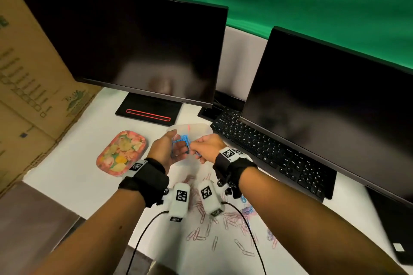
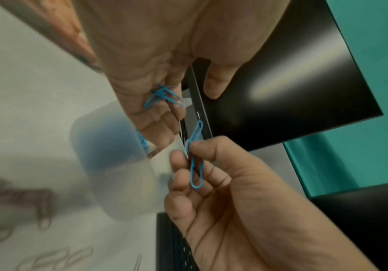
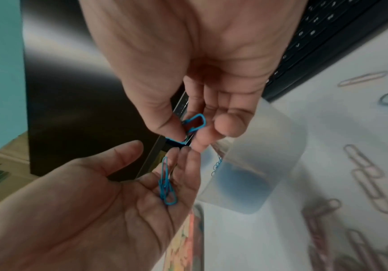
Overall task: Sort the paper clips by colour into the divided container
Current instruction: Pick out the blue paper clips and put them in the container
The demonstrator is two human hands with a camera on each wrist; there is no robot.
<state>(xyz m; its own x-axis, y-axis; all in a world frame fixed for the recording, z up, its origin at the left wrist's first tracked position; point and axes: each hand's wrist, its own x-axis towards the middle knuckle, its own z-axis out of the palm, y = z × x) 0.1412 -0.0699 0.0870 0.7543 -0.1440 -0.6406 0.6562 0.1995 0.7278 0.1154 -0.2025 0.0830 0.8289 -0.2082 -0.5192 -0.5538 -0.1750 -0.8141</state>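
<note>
Above the tabletop's middle, the left hand cradles blue clips on relaxed fingers while the right hand pinches another (probably untangling) over the translucent container; unsorted clips litter the near edge.

Both forearms are reaching forward from the near edge of the desk, each wrist wearing a black strap carrying a white camera module. The left hand is lying palm-up with its fingers loosely extended and the thumb spread to the side, cradling a few blue paper clips on the fingers. The right hand is meeting it fingertip to fingertip, its thumb and forefinger pinching a single blue clip, with the remaining fingers curling beneath.
</note>
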